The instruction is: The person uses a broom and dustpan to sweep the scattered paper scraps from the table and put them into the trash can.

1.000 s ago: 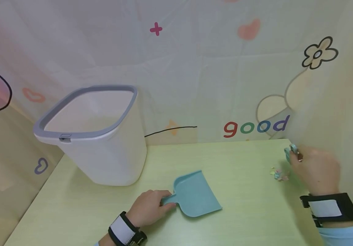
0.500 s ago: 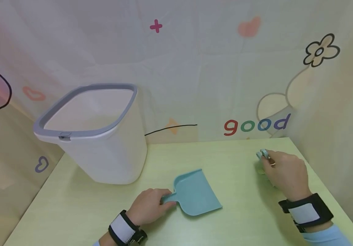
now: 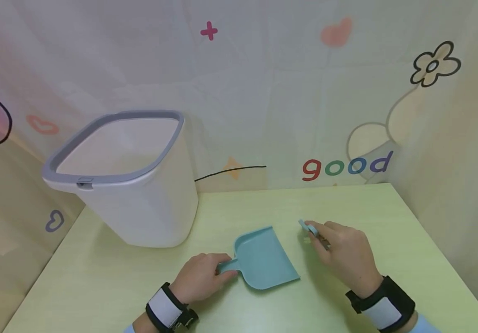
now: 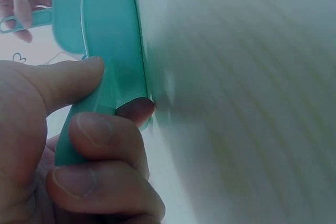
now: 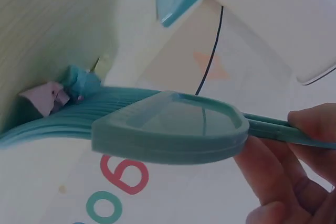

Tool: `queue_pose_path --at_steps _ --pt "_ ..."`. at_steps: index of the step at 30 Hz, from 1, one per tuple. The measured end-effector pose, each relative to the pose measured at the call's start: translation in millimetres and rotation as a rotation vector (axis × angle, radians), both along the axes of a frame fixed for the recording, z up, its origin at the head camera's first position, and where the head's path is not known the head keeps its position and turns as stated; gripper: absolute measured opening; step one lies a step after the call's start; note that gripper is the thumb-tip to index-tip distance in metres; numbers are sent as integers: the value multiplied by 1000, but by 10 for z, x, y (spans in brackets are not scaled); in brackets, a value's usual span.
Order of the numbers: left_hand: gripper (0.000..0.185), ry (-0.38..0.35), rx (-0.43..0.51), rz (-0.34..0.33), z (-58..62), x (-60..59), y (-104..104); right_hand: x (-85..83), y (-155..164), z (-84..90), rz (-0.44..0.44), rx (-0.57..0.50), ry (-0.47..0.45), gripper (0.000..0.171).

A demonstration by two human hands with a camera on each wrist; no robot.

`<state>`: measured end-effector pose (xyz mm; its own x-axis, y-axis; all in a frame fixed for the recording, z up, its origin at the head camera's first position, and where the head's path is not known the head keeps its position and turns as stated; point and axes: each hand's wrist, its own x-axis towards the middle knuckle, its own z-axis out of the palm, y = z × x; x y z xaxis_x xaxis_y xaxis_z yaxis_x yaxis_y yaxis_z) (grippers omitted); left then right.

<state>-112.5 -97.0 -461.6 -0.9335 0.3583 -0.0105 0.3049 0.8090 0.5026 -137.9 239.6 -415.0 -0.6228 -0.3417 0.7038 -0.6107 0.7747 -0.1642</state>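
My left hand [image 3: 201, 280] grips the short handle of a light-blue dustpan [image 3: 265, 259], which lies on the table with its wide edge facing right. In the left wrist view, thumb and curled fingers wrap the dustpan's handle. My right hand [image 3: 347, 254] holds a matching hand brush [image 5: 173, 124] by its handle, just right of the dustpan's edge. The brush's bristles [image 5: 68, 116] bend against several crumpled paper scraps [image 5: 81, 81], coloured blue, pink and yellow. From the head camera, the right hand and brush mostly cover the scraps.
A white bin [image 3: 164, 210] with a grey rim stands at the back left of the pale green table [image 3: 239, 314]. Behind the table hangs a printed curtain [image 3: 263, 101], and another stretch closes off the right side.
My right hand has swept the brush leftward from the table's far right corner towards the dustpan, and the paper scraps have come along. My left hand and the dustpan have stayed put.
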Motion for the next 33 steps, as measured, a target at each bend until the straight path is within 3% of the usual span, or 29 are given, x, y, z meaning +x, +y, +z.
queue_pose_path --at_steps 3,7,12,17,21,25,29,33 --pt "20 4 4 1 -2 -7 -5 9 -6 31 46 1 26 25" --pt "20 13 3 4 -15 -18 -6 -17 60 108 34 -19 37 23" --pt "17 13 -8 4 -20 -14 -2 -42 181 206 -46 -83 72 34" --pt "28 24 -19 6 5 -1 3 -45 267 252 -175 -156 135 15" --pt "31 43 -22 9 30 12 6 -55 278 227 -254 -128 161 15" --pt "31 48 -24 10 39 23 6 -60 243 170 -264 -116 100 13" --pt "33 38 -23 8 46 24 2 -55 165 119 -222 -148 14 18" --pt "33 34 -21 5 53 24 -8 -49 97 94 -179 -174 -15 25"
